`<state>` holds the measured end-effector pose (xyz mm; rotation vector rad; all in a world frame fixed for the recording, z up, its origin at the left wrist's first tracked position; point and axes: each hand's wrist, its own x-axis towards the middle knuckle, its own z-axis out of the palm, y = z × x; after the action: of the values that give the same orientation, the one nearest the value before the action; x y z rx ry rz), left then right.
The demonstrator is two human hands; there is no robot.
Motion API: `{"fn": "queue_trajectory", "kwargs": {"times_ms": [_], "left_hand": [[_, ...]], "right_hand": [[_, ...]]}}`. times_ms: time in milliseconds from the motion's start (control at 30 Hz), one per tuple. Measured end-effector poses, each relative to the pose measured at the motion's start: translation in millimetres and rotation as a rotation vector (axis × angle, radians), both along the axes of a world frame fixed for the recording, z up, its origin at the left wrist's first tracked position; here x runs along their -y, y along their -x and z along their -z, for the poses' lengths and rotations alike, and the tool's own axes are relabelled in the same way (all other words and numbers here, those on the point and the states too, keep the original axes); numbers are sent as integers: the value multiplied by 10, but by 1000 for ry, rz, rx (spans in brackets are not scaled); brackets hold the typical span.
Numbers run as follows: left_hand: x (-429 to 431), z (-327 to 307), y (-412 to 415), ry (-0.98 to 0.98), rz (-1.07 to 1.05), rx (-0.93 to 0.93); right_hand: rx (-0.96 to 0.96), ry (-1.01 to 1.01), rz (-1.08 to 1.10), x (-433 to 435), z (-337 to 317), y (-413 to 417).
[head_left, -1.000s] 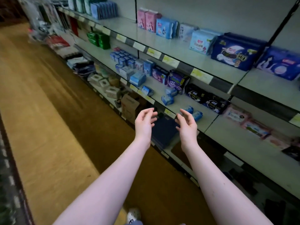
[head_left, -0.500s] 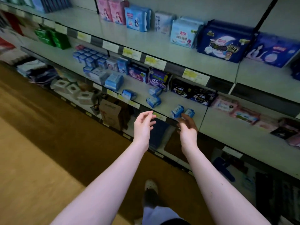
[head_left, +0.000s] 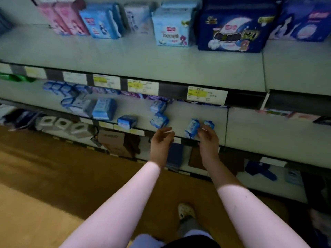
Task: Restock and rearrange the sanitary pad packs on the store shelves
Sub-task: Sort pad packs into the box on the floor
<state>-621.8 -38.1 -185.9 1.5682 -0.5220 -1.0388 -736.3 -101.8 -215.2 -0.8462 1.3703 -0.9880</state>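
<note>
Pale grey-green metal shelves (head_left: pixel 161 58) run across the upper half of the frame. Each front edge carries a dark strip with white and yellow price labels (head_left: pixel 206 94), and a brown wood-look floor (head_left: pixel 53 176) fills the lower left. On the top shelf stand tall pink packs (head_left: pixel 62 17), a blue soft pack (head_left: pixel 102 22), a light blue pack (head_left: pixel 172 29) and a large navy pack (head_left: pixel 232 31). The middle shelf (head_left: pixel 268 129) holds a cluster of small blue packs (head_left: pixel 68 92) at centre left, and more are scattered toward the middle. Both bare forearms reach up from the bottom of the frame to that shelf's front edge. The left hand (head_left: pixel 160 142) hovers just in front of the edge, its fingers loosely bent and holding nothing. The nearest pack, a small blue-and-white one (head_left: pixel 159 119), lies just above it and apart from it. The right hand (head_left: pixel 208 142) sits right below two small upright blue sanitary pad packs. The left upright pack (head_left: pixel 192 127) is just beside its thumb, and the right upright pack (head_left: pixel 209 124) is directly above its fingertips. Those fingers are also loosely bent and not wrapped round either pack. Blur hides whether the tips touch the packs. The fingers cover the lower part of the right upright pack. A back row of purple packs (head_left: pixel 154 97) is mostly hidden under the shelf above. All print is smeared, and the bottom shelf at lower right is too dark to read. A pale shoe (head_left: pixel 185 210) shows between the arms.
</note>
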Motion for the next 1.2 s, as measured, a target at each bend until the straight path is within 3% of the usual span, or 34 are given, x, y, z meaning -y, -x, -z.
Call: {"fn": "queue_trajectory", "kwargs": {"times_ms": [167, 400, 667, 967, 1200], "left_hand": [[294, 177, -96, -124, 120, 91], [585, 697, -285, -154, 319, 308], [953, 1403, -145, -58, 495, 592], [1440, 1774, -40, -272, 557, 460], [1404, 1728, -91, -131, 514, 423]], "right_hand": [[-153, -25, 71, 71, 187, 78], [-368, -14, 153, 3, 678, 47], [-724, 109, -26, 422, 1270, 15], [-655, 44, 3, 902, 1628, -52], [-516, 155, 156, 901, 1587, -130]]}}
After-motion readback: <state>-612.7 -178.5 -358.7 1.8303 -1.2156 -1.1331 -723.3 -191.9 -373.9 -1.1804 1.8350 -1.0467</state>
